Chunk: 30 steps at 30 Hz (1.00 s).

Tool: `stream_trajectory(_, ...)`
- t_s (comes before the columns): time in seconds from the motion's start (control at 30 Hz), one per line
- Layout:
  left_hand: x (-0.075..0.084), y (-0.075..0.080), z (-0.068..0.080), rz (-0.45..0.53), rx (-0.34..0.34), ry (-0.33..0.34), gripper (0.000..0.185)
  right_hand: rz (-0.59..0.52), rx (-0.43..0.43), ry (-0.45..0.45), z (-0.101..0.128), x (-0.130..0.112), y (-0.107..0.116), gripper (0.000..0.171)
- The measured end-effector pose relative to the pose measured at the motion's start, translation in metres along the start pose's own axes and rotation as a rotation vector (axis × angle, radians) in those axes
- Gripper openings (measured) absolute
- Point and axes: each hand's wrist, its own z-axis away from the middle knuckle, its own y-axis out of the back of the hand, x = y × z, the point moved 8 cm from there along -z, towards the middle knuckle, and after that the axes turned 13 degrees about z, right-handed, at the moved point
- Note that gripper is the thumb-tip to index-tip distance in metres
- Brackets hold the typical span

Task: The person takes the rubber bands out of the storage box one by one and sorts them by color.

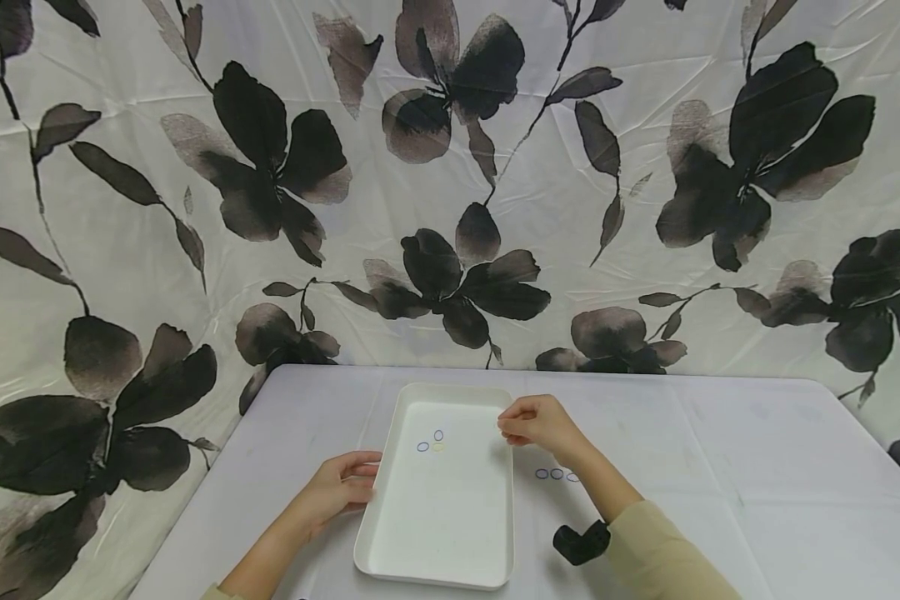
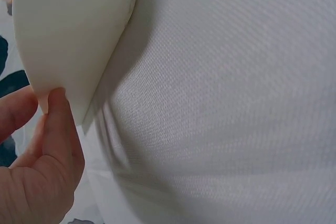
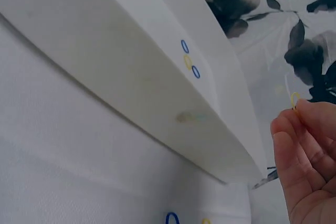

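I see my right hand (image 1: 542, 423) hovering over the far right rim of the white tray (image 1: 390, 533), its fingers curled and its fingertips (image 3: 294, 121) pinching a small yellow ring (image 3: 294, 99), which shows plainly only in the right wrist view. Just to the left of that hand, on the tray floor, lie two blue rings (image 1: 423, 447) and a yellow one (image 1: 438, 447) close together. Nearer me than the right hand, beside its forearm, a short row of blue rings (image 1: 549, 473) rests on the bench (image 1: 720, 467), outside the tray's right wall. My left hand (image 1: 339, 487) sits at the tray's left edge; its fingers are curled against the rim, and in the left wrist view the thumb (image 2: 59, 124) presses the underside of the tray's lip. A black object (image 1: 581, 542) lies on the bench close by my right sleeve (image 1: 667, 558). Beyond both hands hangs a white backdrop printed with dark flowers (image 1: 450, 167).
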Motion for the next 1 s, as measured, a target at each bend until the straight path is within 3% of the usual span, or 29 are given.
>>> stream_trajectory(1.0,-0.002,0.002,0.000,-0.009,0.041,0.011,0.057,0.020,0.010,-0.006,0.014,0.032,0.036,0.027)
